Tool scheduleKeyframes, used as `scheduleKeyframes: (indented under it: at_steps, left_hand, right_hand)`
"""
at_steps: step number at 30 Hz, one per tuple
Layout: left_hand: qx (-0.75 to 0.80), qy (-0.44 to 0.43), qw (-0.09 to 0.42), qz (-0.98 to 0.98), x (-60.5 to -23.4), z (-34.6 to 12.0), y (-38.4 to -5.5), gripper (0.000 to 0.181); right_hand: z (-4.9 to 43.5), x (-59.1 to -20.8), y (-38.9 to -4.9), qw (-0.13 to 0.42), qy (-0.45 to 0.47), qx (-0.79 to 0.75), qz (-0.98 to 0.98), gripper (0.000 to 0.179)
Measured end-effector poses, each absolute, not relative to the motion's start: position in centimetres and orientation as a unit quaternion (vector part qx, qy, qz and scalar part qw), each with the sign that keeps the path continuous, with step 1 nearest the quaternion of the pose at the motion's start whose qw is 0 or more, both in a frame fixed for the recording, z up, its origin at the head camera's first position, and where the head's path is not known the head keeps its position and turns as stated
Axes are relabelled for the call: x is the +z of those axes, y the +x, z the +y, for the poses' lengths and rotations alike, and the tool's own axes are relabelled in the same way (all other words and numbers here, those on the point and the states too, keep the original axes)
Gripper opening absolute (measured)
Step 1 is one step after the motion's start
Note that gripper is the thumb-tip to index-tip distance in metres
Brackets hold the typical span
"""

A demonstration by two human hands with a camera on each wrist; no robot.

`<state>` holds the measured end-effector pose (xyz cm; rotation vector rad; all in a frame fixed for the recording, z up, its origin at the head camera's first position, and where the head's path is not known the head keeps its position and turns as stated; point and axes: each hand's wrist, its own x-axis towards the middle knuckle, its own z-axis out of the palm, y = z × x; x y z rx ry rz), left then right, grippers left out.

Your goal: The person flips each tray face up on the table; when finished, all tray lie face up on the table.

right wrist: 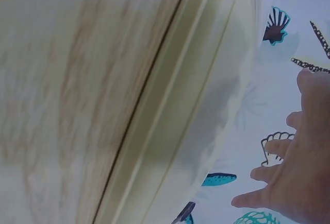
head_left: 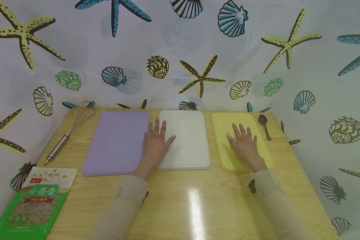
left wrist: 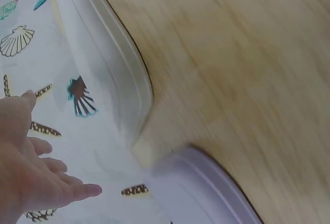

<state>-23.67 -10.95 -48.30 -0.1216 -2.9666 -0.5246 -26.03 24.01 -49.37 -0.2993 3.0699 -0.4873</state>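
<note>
Three cutting boards lie side by side on the wooden table (head_left: 180, 203): a purple board (head_left: 117, 141), a white board (head_left: 187, 138) and a yellow board (head_left: 228, 133). My left hand (head_left: 155, 141) lies flat with straight fingers over the seam between the purple and white boards. Spread flat on the yellow board is my right hand (head_left: 245, 143). Neither hand holds anything. In the left wrist view the left hand (left wrist: 31, 177) is beside the white board's edge (left wrist: 118, 74) and the purple board's corner (left wrist: 201, 183). In the right wrist view the right hand (right wrist: 294, 172) sits by the yellow board's edge (right wrist: 191, 110).
A metal whisk (head_left: 69, 131) lies at the table's back left. A green packet of seeds (head_left: 33, 203) sits at the front left corner. A dark measuring spoon (head_left: 264, 125) lies right of the yellow board. A curtain (head_left: 180, 50) printed with shells and starfish surrounds the table.
</note>
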Motion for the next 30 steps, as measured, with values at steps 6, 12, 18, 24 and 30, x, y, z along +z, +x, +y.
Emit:
scheduleKeyframes:
  at_steps: [6, 12, 18, 24, 30]
  left_hand:
    - [-0.170, -0.051, 0.050, -0.983, -48.1, -7.9, -23.8, 0.076]
    - [-0.197, -0.056, 0.030, -0.978, -48.6, -4.7, -24.2, 0.076]
    - [-0.222, -0.081, 0.023, -0.971, -48.5, -1.3, -24.4, 0.074]
    - [-0.238, -0.116, 0.018, -0.964, -48.6, 1.7, -24.4, 0.072]
    - [-0.278, -0.127, -0.008, -0.952, -48.2, 4.2, -23.7, 0.073]
  right_hand:
    - [25.9, -50.1, -26.7, 0.020, -0.084, -0.157, 0.984, 0.070]
    - [27.1, -50.3, -27.0, 0.020, -0.081, -0.161, 0.983, 0.070]
    - [28.4, -50.6, -27.1, 0.014, -0.083, -0.162, 0.983, 0.068]
    - [29.6, -50.6, -27.1, 0.024, -0.071, -0.159, 0.985, 0.068]
    - [29.8, -50.5, -27.0, 0.033, -0.066, -0.163, 0.984, 0.066]
